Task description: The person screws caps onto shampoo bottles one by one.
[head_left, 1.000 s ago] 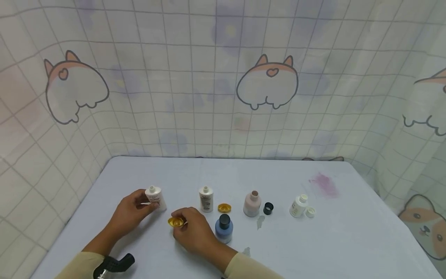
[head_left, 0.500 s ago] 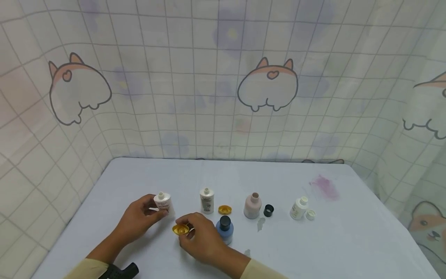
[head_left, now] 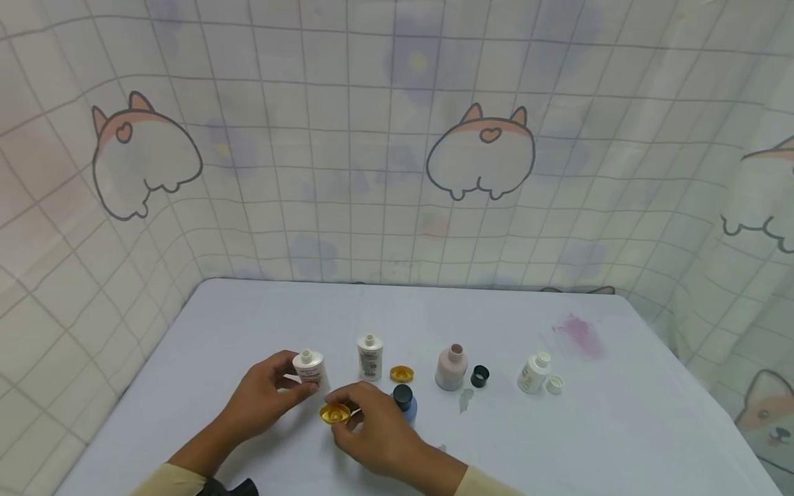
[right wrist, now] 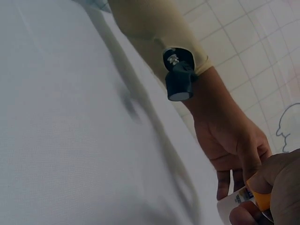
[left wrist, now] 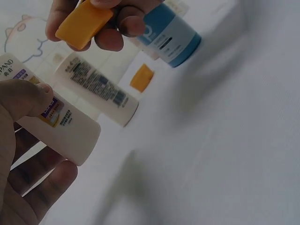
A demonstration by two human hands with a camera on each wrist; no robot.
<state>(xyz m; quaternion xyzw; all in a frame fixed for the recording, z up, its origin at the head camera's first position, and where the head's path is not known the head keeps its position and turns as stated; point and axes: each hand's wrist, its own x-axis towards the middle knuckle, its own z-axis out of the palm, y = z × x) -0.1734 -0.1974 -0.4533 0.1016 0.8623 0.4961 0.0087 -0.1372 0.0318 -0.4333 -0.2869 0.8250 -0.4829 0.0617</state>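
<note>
My left hand [head_left: 256,403] grips a small white bottle [head_left: 313,370], its neck uncapped and its printed label showing in the left wrist view. Just to the right, my right hand [head_left: 380,435] pinches a yellow flip-top cap [head_left: 335,413], hollow side up in the head view. Cap and bottle are close together but apart. In the left wrist view the white bottle [left wrist: 70,133] hangs tilted above the cloth, thumb across its label. A blue bottle with a black cap [head_left: 403,397] stands behind my right hand, which partly hides it.
Behind stand another uncapped white bottle [head_left: 370,359] and a second yellow cap [head_left: 402,374]. Farther right are a pinkish open bottle [head_left: 451,368], a black cap [head_left: 480,376], a tilted small white bottle [head_left: 533,373] and a white cap [head_left: 555,385]. The white table [head_left: 595,441] meets patterned curtains.
My left hand has carried the white bottle rightward and slightly nearer. My right hand, with the yellow cap, has also shifted right and nearer, covering more of the blue bottle. The bottle-cap gap is smaller.
</note>
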